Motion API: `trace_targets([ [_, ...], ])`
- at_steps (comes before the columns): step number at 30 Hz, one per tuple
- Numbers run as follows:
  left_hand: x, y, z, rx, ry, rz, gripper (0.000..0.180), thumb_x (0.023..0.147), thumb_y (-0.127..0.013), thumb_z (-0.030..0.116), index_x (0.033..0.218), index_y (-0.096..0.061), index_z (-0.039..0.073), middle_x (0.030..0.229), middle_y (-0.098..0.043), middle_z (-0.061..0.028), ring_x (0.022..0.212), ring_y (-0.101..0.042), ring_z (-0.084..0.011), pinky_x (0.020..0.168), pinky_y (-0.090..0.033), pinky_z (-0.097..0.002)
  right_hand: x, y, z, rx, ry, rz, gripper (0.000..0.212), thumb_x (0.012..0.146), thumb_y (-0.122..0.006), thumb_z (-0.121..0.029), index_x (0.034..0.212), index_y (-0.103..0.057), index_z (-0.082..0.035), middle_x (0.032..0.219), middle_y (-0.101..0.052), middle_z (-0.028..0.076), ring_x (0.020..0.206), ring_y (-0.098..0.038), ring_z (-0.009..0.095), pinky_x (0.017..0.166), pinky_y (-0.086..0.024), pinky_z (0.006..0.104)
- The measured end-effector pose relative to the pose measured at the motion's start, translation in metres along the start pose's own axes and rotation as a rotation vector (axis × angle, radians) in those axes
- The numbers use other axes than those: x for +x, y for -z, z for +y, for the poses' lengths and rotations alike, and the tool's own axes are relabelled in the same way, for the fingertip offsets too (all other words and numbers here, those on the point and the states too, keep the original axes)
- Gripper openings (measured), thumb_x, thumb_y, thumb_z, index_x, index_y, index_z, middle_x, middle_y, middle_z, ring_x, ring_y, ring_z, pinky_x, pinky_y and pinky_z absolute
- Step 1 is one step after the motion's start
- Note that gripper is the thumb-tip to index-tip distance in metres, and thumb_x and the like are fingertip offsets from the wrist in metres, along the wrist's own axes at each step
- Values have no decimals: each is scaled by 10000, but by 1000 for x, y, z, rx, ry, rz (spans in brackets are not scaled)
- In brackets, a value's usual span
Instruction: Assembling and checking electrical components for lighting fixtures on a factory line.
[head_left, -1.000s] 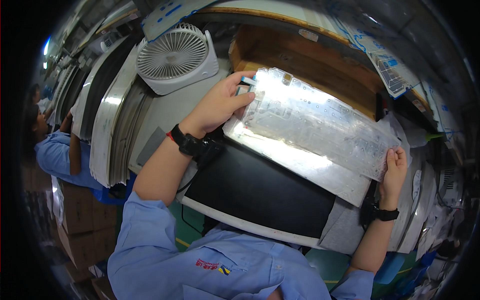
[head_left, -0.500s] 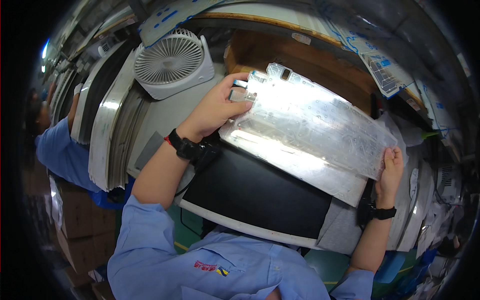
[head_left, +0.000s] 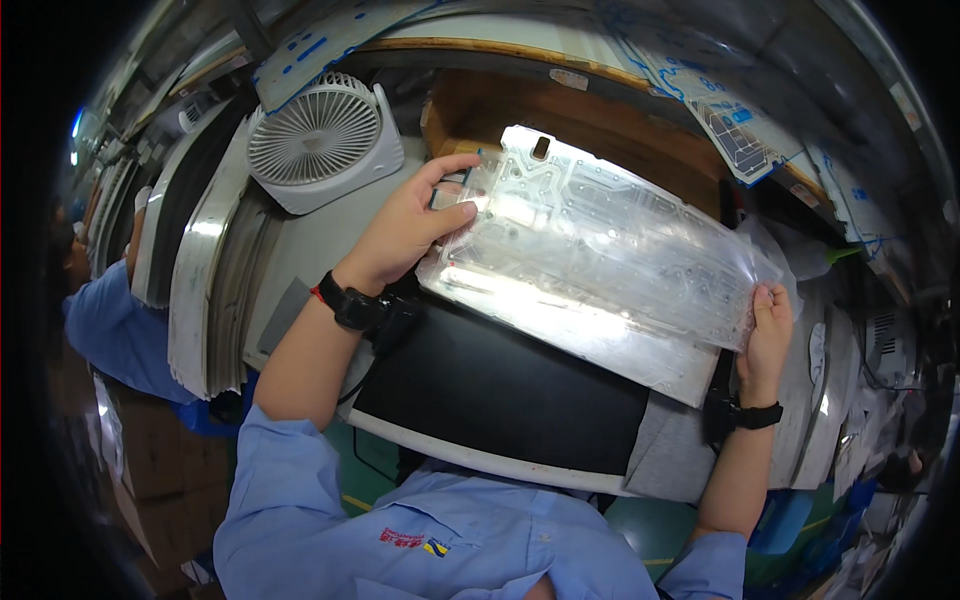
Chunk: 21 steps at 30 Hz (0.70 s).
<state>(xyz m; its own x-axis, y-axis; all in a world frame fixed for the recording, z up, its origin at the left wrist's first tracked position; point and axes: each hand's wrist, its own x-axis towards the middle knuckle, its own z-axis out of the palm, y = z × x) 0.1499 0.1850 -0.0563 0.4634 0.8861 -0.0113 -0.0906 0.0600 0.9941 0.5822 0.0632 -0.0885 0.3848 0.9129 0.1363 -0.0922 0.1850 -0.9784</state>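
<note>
A clear plastic circuit film (head_left: 630, 240) with fine printed traces is stretched between my hands, tilted down toward the right. My left hand (head_left: 405, 225) pinches its left end, thumb in front, beside a narrow tail strip. My right hand (head_left: 768, 335) is closed on the film's right edge, fingers curled. Under the film lies a shiny flat metal plate (head_left: 560, 325), its lower strip showing bare; whether the film touches it all over I cannot tell. Below them is a black flat pad (head_left: 510, 395) on the bench.
A white fan (head_left: 320, 145) stands at the back left. Stacked sheets (head_left: 205, 260) stand at the left, with another person's blue sleeve (head_left: 120, 325) beyond. Behind the film is a wooden box (head_left: 490, 100). Patterned blue-marked sheets (head_left: 735, 140) overhang at the back right.
The view has shifted slightly, so most things sit further left. The film's left end has shifted over the plate, and its tail strips now show less beside my left hand. Both hands keep their hold.
</note>
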Motion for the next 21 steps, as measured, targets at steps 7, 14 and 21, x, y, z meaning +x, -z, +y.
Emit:
trace_targets([
  [7,-2,-9,11,-72,-145,115,609,870,-599,0,1409,-318,36,1093,-603,-101,784,-590,-74,679,-501,-198,-1,-1,-2,44,30,48,111,984,-493,-122,1057,-503,-39,939,-588,18,839,-563,89,777,-450,223],
  [14,3,20,12,-10,-228,226,470,880,-591,-5,1299,-383,44,1088,-638,-129,721,-598,-79,597,-484,-170,-6,-1,-14,3,111,-7,103,987,-489,-132,1051,-498,-52,933,-572,20,843,-560,89,745,-456,224],
  [21,6,59,9,-265,-363,339,345,908,-576,8,1211,-417,52,1120,-631,-162,788,-652,-136,618,-506,-210,-5,-3,-38,11,220,102,105,984,-491,-128,1052,-495,-48,958,-581,32,836,-577,101,740,-475,229],
])
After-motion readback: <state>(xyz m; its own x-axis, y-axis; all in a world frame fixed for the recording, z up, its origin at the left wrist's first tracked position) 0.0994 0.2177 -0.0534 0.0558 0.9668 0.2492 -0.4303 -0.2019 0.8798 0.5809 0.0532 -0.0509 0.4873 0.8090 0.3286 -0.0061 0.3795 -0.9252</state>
